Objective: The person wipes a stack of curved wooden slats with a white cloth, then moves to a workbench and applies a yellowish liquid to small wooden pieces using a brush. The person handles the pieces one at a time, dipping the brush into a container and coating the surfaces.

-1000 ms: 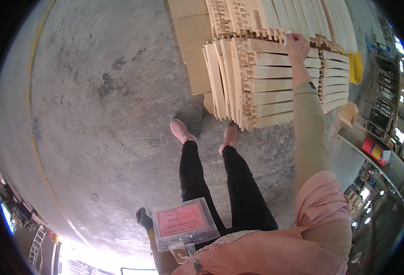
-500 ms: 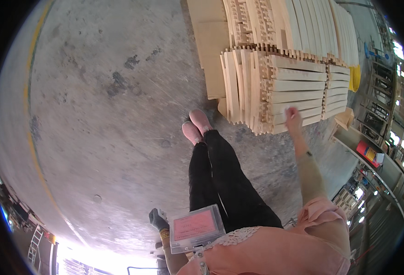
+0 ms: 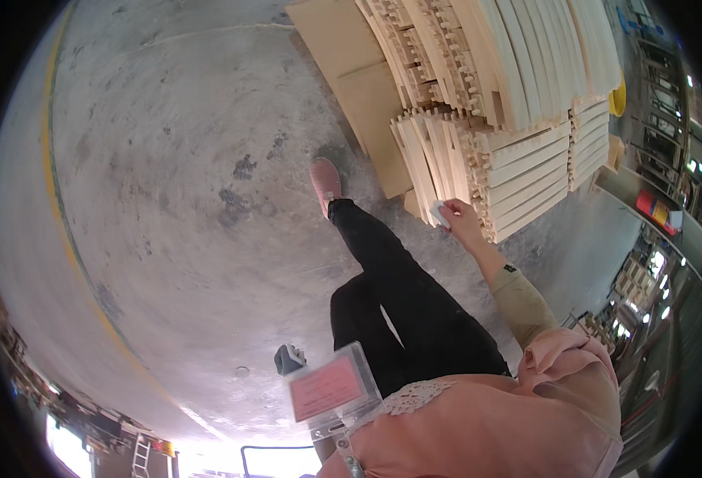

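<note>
My right hand [image 3: 458, 220] reaches out low against the front of a stack of pale wooden slatted parts [image 3: 510, 171], and its fingers are closed on a small white object [image 3: 440, 213] pressed to the wood. My left hand is out of view below the frame. My legs in black trousers [image 3: 399, 295] stretch forward, with one pink shoe [image 3: 325, 182] planted on the concrete floor [image 3: 192, 183] near the stack. A pink card in a clear holder [image 3: 331, 389] hangs at my chest.
More pale wooden parts [image 3: 526, 56] are piled above and behind the front stack, on flat brown boards [image 3: 343, 48]. A yellow line [image 3: 60, 215] curves along the floor at left. Metal racks and machinery [image 3: 670, 159] stand at right.
My right hand has come down from the top of the stack to its lower front edge. The stack now looks nearer, and one leg has stepped forward.
</note>
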### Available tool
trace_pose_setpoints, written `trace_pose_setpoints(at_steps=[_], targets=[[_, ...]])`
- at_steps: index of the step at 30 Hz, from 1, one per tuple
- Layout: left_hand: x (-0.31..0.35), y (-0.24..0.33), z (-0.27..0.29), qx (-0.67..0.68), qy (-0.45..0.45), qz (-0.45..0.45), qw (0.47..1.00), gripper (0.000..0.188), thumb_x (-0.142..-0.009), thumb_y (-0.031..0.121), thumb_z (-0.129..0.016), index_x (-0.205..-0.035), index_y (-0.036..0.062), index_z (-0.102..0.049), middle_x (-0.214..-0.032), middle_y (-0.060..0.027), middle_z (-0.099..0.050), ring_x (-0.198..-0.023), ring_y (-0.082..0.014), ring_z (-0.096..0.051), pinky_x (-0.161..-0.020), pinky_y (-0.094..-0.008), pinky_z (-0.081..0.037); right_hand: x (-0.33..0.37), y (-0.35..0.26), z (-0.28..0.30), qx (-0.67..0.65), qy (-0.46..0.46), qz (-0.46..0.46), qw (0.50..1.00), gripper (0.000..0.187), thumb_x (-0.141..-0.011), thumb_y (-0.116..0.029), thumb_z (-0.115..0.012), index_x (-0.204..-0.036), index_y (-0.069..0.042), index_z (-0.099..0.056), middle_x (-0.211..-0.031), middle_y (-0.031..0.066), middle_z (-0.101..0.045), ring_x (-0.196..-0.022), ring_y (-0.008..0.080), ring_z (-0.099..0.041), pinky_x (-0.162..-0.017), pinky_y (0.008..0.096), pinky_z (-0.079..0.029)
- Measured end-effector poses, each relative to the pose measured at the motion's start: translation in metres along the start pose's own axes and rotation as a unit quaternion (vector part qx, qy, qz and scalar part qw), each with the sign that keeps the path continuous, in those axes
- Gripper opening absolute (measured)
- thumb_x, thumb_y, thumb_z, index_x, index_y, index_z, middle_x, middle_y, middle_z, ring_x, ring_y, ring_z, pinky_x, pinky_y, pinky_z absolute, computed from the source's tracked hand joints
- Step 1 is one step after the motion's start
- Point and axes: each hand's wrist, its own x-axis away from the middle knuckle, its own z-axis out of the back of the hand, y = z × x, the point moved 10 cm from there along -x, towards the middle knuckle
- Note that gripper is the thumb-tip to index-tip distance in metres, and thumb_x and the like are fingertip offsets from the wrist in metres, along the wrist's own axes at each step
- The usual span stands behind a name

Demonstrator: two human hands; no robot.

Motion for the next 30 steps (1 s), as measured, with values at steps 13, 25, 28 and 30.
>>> trace_pose_setpoints(at_steps=[13, 25, 28, 30], targets=[[-0.09, 0.147, -0.001, -0.114, -0.029, -0.015, 0.993, 0.017, -0.082, 0.02, -0.06, -0.092, 0.0077, -0.054, -0.074, -0.0047, -0.052, -0.063, -0.0156, -0.051, -0.053, -0.0318, -0.042, 0.025, -0.031, -0.028, -0.061, 0.114, -0.129, 0.983, 0.021, -0.087, -0.02, -0.06, -0.091, 0.001, -0.058, -0.073, 0.0076, -0.061, -0.052, 0.0129, -0.059, -0.044, 0.025, -0.049], [-0.173, 0.271, 0.046, -0.155, -0.047, -0.049, 0.986, 0.021, -0.082, 0.021, -0.06, -0.097, 0.0063, -0.054, -0.08, -0.0066, -0.054, -0.069, -0.0177, -0.052, -0.06, -0.0336, -0.042, 0.082, -0.023, -0.164, -0.068, 0.131, -0.131, 0.98, 0.023, -0.084, -0.022, -0.063, -0.093, -0.001, -0.062, -0.069, 0.0059, -0.06, -0.054, 0.0124, -0.058, -0.044, 0.0256, -0.047], [-0.183, 0.302, 0.057, -0.158, -0.046, -0.064, 0.984, 0.022, -0.083, 0.021, -0.06, -0.098, 0.0059, -0.054, -0.082, -0.007, -0.054, -0.071, -0.0182, -0.052, -0.061, -0.0341, -0.043, 0.083, -0.041, -0.203, -0.086, 0.108, -0.119, 0.983, 0.024, -0.084, -0.021, -0.063, -0.094, 0.0, -0.063, -0.07, 0.0054, -0.06, -0.057, 0.0117, -0.058, -0.047, 0.0254, -0.047], [-0.187, 0.319, 0.06, -0.164, -0.047, -0.074, 0.983, 0.023, -0.083, 0.021, -0.06, -0.099, 0.0057, -0.054, -0.083, -0.0073, -0.054, -0.072, -0.0186, -0.052, -0.062, -0.0344, -0.043, 0.083, -0.054, -0.216, -0.119, 0.099, -0.127, 0.98, 0.024, -0.084, -0.021, -0.063, -0.096, 0.0, -0.063, -0.073, 0.005, -0.061, -0.06, 0.0114, -0.058, -0.049, 0.0255, -0.048]])
